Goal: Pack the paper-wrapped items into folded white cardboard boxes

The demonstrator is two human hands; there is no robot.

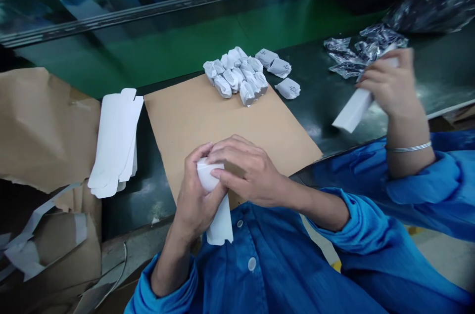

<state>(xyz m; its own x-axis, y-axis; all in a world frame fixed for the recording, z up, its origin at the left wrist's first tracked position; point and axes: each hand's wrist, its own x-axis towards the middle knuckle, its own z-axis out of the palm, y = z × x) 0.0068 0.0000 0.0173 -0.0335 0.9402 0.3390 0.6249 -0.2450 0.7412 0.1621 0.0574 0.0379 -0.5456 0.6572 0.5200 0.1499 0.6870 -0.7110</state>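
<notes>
Close to my chest, a slim white box [221,222] stands tilted, its lower end flaps apart. My left hand [198,195] is wrapped round its upper part. Fingers of my right hand [247,170] press on its top end, with the thumb against the box's face. Beyond my hands lies a brown cardboard sheet [185,116] on the dark table. Several small white wrapped packets [237,74] are heaped at the sheet's far edge. To the left rests a stack of flat white boxes [115,143].
At the right, a co-worker's hand [389,81] holds another white box [354,109] near clear plastic-wrapped items [345,57]. Three wrapped packets lie beside the heap. Brown paper and an open carton [55,240] stand at the left. A green panel [148,52] borders the table's far side.
</notes>
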